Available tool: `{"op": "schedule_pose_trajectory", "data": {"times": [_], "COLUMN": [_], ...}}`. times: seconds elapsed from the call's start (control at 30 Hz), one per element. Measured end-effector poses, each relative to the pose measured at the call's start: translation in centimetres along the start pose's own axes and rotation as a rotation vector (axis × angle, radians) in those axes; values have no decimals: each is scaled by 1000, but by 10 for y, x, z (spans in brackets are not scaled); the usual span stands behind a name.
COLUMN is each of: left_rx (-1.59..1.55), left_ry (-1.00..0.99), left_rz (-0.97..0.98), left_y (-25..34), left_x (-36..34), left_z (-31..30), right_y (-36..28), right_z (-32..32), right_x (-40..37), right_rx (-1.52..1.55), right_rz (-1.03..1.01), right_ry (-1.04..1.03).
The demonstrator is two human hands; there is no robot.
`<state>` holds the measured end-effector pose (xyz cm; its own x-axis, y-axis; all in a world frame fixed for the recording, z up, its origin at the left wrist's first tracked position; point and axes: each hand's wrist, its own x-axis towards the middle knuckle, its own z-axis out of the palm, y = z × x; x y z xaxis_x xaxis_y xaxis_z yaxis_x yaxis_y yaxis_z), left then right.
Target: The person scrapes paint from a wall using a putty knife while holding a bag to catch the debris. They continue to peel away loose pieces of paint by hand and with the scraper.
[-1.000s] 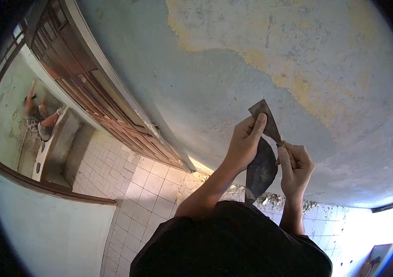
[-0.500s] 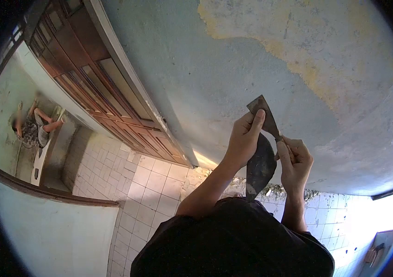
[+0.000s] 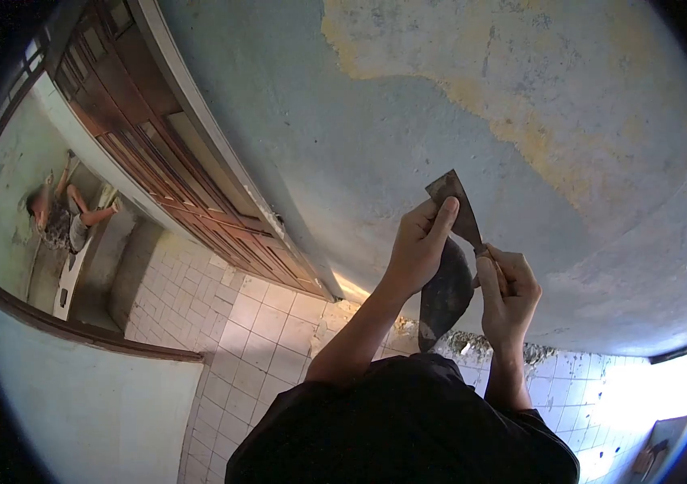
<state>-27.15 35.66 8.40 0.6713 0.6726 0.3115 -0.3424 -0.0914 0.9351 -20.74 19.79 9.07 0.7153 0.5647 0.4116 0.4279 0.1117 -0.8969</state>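
Note:
A scraper (image 3: 460,214) with a flared, worn metal blade is held up in front of the wall. My left hand (image 3: 424,246) is closed on the blade, its thumb lying flat along the metal. Fingers of my right hand (image 3: 509,294) are wrapped round the scraper's narrow handle end, thumb pointing up towards the blade. Below and between my hands is a dark, leaf-shaped trowel blade (image 3: 447,298), its lower end near my shirt. I cannot tell which hand carries it; its handle is hidden.
The wall (image 3: 343,153) ahead has pale blue paint, with a yellowish-grey bare patch (image 3: 569,97) above. Rubble (image 3: 472,345) lies along its foot on the tiled floor (image 3: 267,323). A brown wooden door (image 3: 166,153) stands left; beyond it, another person (image 3: 61,214) sits on a ledge.
My hands and the scraper have shifted slightly left and down in view, the blade still between them. The view has tilted a little. The other person has leaned slightly.

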Motion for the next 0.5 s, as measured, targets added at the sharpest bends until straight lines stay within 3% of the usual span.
{"op": "schedule_pose_trajectory", "data": {"times": [0.2,0.5], "left_rx": [-11,7], "left_ry": [33,59], "left_rz": [90,95], "left_y": [-1,1], "left_x": [29,54], "left_z": [27,47], "right_y": [7,25], "right_z": [-20,-25], "right_x": [37,58], "right_rx": [-56,21], "right_rz": [-153,-176], "right_ry": [10,20]}}
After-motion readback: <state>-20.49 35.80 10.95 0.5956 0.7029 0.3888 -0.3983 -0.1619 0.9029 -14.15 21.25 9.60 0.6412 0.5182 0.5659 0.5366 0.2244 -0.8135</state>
